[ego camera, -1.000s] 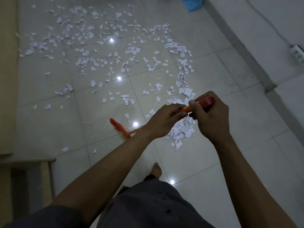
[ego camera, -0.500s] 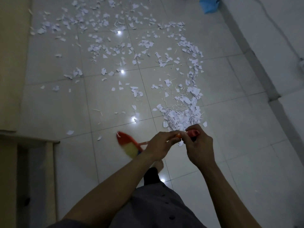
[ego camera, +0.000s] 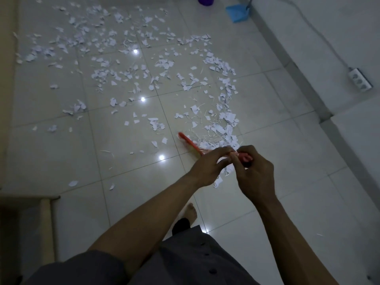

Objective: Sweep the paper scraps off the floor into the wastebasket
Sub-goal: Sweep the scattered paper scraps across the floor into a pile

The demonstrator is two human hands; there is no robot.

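Observation:
White paper scraps [ego camera: 127, 64] lie scattered across the tiled floor, with a denser heap [ego camera: 222, 130] just beyond my hands. Both hands grip the orange broom handle: my left hand [ego camera: 207, 167] lower on it, my right hand [ego camera: 255, 173] round its upper end. The orange broom head [ego camera: 188, 140] sits at the near left edge of the heap. A purple wastebasket [ego camera: 206, 0] shows partly at the top edge, and a blue dustpan [ego camera: 237, 14] lies beside it.
A power strip [ego camera: 360, 79] with its cable lies on the raised white ledge on the right. A beige wall runs along the left, with a wooden furniture piece [ego camera: 26, 204] at lower left. My bare foot [ego camera: 190, 211] stands below my hands.
The broom head swung from the left, near my foot, to the right and forward into the scrap heap's edge. The view tilted up, bringing the wastebasket and power strip into sight.

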